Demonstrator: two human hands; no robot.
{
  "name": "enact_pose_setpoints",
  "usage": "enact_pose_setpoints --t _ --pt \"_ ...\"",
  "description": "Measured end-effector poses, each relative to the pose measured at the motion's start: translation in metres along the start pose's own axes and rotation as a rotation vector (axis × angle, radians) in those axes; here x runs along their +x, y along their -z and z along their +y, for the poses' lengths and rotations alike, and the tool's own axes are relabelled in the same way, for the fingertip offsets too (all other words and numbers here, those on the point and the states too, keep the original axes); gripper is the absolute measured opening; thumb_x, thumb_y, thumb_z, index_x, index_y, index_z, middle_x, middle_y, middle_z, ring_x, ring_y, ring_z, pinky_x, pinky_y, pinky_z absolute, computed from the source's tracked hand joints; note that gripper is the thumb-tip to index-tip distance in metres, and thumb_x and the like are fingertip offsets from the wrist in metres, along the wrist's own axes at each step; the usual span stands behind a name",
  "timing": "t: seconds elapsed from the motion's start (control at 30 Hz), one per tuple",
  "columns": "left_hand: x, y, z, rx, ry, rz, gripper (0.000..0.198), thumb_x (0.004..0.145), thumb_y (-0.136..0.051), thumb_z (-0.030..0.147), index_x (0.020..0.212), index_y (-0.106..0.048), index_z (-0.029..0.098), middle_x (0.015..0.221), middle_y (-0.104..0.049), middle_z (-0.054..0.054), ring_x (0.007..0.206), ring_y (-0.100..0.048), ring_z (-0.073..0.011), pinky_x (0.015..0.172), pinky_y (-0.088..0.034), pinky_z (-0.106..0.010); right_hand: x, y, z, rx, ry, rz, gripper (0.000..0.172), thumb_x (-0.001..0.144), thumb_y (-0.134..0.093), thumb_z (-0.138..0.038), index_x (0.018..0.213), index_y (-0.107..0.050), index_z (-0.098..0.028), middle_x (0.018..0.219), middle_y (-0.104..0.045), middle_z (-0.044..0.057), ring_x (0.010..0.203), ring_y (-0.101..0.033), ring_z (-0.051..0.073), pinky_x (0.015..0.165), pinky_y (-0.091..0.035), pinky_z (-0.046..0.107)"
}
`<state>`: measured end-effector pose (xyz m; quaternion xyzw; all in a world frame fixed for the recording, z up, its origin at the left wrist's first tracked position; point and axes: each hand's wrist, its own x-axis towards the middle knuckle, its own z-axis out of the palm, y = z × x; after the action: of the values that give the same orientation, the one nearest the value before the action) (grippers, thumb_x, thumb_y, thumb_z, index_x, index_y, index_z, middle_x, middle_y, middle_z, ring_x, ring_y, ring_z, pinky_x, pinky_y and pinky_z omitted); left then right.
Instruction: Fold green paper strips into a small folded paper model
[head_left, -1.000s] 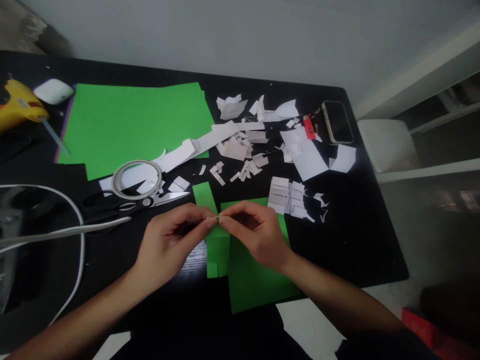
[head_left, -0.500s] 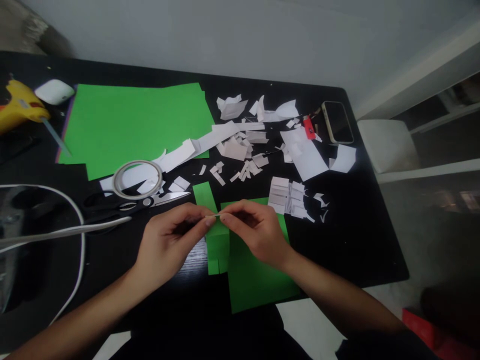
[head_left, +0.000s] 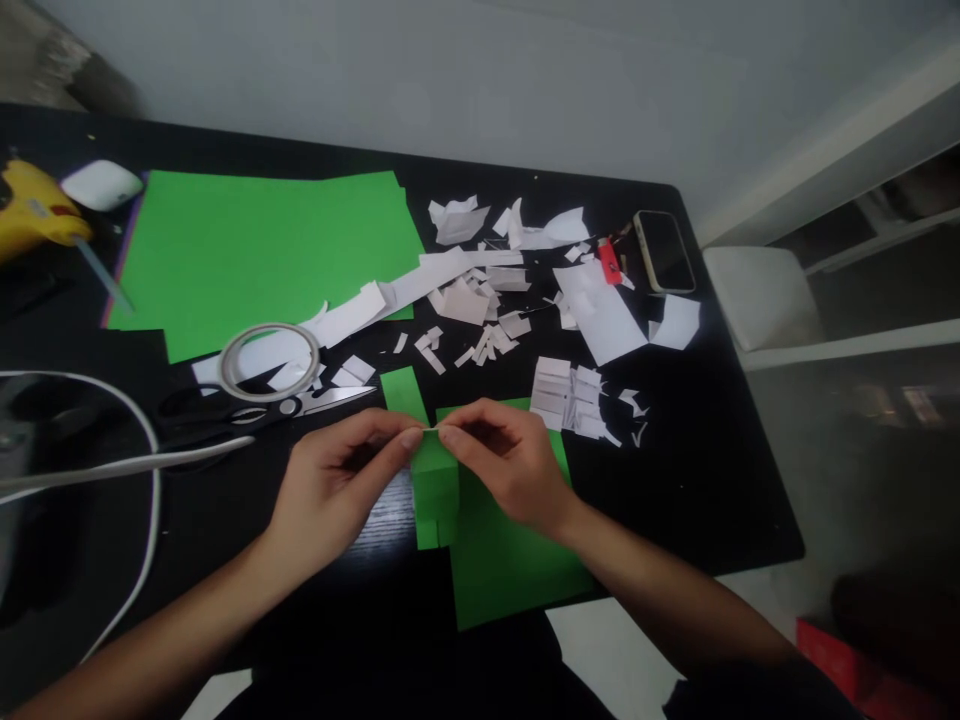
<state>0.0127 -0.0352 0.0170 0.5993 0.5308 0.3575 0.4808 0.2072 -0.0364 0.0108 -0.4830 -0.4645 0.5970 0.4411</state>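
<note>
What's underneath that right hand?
From this view, a green sheet lies beneath the right hand, its near part showing clearly. Whatever the hand itself covers can't be seen, so I can't say if scraps lie there.

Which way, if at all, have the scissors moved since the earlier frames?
No: the scissors lie in the same place against the tape roll; only the camera view shifted slightly.

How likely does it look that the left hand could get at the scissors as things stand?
Likely yes: the scissors lie close to the left hand, their blades uncovered. That hand appears to pinch the green paper piece, though, and would probably have to let go first.
</note>
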Motion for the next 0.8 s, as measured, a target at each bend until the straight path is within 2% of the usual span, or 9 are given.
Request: enact_pose_setpoints --t 0.37,0.5,0.67,0.8 --pt "-0.0012 -0.0035 0.0028 0.081 -0.118 0.012 0.01 0.095 -0.069 0.025 0.092 -0.077 0.02 0.086 -0.08 0.0 0.071 -0.071 -0.0118 0.062 -0.055 -0.019 0.0005 -0.0033 -0.0014 0.013 -0.057 0.025 0.011 0.079 -0.084 -0.028 0.079 -0.076 -0.021 0.075 -0.072 0.0 0.069 -0.065 0.013 0.064 -0.052 0.026" --pt "-0.0014 -0.0034 0.0031 0.07 -0.11 0.02 0.011 0.095 -0.069 0.026 0.09 -0.077 0.02 0.085 -0.08 0.0 0.069 -0.07 -0.0118 0.061 -0.054 -0.019 0.0009 -0.0016 -0.0029 0.006 -0.054 0.01 0.011 0.079 -0.084 -0.029 0.08 -0.077 -0.021 0.076 -0.073 0.0 0.07 -0.066 0.014 0.064 -0.053 0.026" --pt "-0.0006 -0.002 0.003 0.059 -0.078 0.052 0.011 0.094 -0.07 0.027 0.092 -0.078 0.02 0.081 -0.079 0.0 0.065 -0.068 -0.0117 0.059 -0.053 -0.02 0.0033 0.0021 -0.0047 0.057 -0.08 -0.028 0.013 0.083 -0.082 -0.035 0.088 -0.079 -0.023 0.085 -0.077 0.002 0.079 -0.071 0.016 0.074 -0.058 0.029" --pt "-0.0003 -0.002 0.0035 0.054 -0.073 0.076 0.01 0.093 -0.071 0.027 0.091 -0.078 0.02 0.079 -0.079 0.0 0.065 -0.068 -0.0121 0.06 -0.054 -0.021 0.0047 0.0024 -0.0046 0.069 -0.105 -0.03 0.017 0.081 -0.084 -0.037 0.086 -0.078 -0.022 0.081 -0.075 0.001 0.076 -0.069 0.015 0.072 -0.057 0.029"
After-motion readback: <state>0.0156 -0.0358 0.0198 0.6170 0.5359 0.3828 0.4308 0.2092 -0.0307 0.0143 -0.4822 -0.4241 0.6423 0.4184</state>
